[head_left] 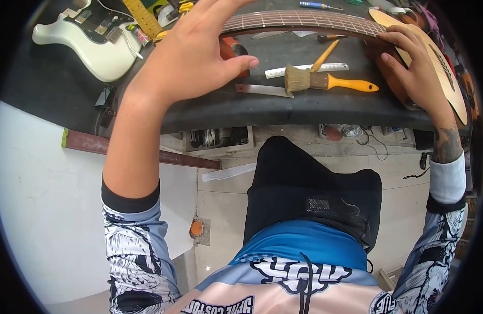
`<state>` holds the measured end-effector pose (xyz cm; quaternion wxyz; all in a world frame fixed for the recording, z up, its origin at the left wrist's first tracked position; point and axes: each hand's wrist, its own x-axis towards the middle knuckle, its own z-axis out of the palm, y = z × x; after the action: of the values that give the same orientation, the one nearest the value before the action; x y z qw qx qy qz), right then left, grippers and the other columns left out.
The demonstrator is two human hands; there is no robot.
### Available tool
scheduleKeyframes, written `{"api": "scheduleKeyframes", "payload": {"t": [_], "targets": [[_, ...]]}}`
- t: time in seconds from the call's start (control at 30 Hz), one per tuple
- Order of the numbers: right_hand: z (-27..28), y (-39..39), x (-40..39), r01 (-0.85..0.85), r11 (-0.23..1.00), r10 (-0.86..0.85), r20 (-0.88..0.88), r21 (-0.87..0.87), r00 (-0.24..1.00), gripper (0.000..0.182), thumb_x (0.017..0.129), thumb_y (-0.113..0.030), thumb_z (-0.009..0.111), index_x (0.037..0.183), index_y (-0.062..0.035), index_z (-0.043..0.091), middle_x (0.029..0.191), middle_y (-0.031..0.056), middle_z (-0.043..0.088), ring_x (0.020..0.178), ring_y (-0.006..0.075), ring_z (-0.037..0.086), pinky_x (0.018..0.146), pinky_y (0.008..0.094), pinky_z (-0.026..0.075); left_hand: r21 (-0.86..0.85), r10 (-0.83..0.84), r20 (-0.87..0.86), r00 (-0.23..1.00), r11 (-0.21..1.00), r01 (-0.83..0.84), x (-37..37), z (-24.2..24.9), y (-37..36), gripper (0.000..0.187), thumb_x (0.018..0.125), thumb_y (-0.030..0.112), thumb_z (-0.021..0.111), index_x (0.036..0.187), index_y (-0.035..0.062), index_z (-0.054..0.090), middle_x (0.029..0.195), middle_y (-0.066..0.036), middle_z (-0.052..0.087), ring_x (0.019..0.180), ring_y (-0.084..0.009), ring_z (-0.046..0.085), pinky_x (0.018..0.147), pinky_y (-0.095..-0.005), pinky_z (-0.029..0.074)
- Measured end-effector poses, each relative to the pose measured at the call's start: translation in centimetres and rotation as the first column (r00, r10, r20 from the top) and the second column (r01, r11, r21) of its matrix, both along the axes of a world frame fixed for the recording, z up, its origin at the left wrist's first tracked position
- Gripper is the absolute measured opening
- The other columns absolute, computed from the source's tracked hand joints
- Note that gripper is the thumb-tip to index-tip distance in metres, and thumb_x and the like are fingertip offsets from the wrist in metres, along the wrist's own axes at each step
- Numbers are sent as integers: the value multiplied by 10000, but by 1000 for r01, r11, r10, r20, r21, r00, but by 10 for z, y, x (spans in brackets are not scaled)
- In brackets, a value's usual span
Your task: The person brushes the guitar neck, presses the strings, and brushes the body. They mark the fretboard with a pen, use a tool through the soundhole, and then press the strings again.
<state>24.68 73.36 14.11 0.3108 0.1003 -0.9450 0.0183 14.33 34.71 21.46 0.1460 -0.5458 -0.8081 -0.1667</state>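
An acoustic guitar lies across the bench, its fretted neck (299, 20) running sideways and its pale wooden top (444, 68) at the right. My left hand (194, 60) is over the far left end of the neck, thumb stretched away from the fingers; some fingertips leave the frame at the top. Where neck meets body, my right hand (414, 65) holds the guitar, fingers over the fretboard edge and thumb against the side. In front of the neck lie a brush with a yellow handle (351, 82), a steel ruler (333, 67) and a flat metal blade (265, 90).
A white electric guitar body (95, 44) lies at the left, near a maple neck (142, 18). Behind the acoustic neck is a blue-handled screwdriver (314, 5). Below the black bench top (199, 112) stands a bin of parts (220, 138). A reddish bar (142, 152) extends below the bench at left.
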Motion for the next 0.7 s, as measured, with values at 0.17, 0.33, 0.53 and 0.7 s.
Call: {"api": "scheduleKeyframes", "payload": {"t": [0.17, 0.33, 0.53, 0.7], "targets": [[5, -7, 3, 5, 998, -2, 47, -55, 999, 364, 933, -124, 714, 1289, -63, 670, 1377, 105, 603, 1375, 315, 493, 1182, 416, 362, -31, 109, -19, 994, 993, -110, -2, -12, 17, 611, 845, 155, 793, 1379, -3, 542, 1328, -228, 542, 1229, -412, 565, 1042, -444, 485], [6, -10, 5, 8, 996, -3, 62, -85, 998, 379, 931, -137, 715, 1300, -65, 669, 1373, 109, 613, 1349, 315, 521, 1166, 411, 380, -29, 91, -165, 982, 995, -98, 0, -22, 30, 558, 853, 187, 797, 1325, -17, 580, 1361, -267, 526, 1284, -449, 530, 1091, -462, 455], [6, -9, 5, 7, 996, -2, 59, -86, 998, 390, 931, -146, 716, 1310, -71, 666, 1369, 104, 622, 1323, 305, 550, 1142, 403, 402, -118, 146, -146, 978, 979, -164, -4, -20, 37, 542, 873, 209, 778, 1320, -29, 584, 1380, -284, 519, 1303, -450, 520, 1111, -467, 442], [6, -8, 5, -7, 997, 11, 51, -79, 999, 388, 930, -148, 719, 1308, -78, 668, 1366, 99, 624, 1313, 303, 556, 1132, 401, 406, -123, 179, -149, 972, 972, -198, 13, -9, 41, 495, 877, 214, 773, 1282, -27, 618, 1339, -282, 543, 1289, -448, 529, 1108, -472, 440]]}}
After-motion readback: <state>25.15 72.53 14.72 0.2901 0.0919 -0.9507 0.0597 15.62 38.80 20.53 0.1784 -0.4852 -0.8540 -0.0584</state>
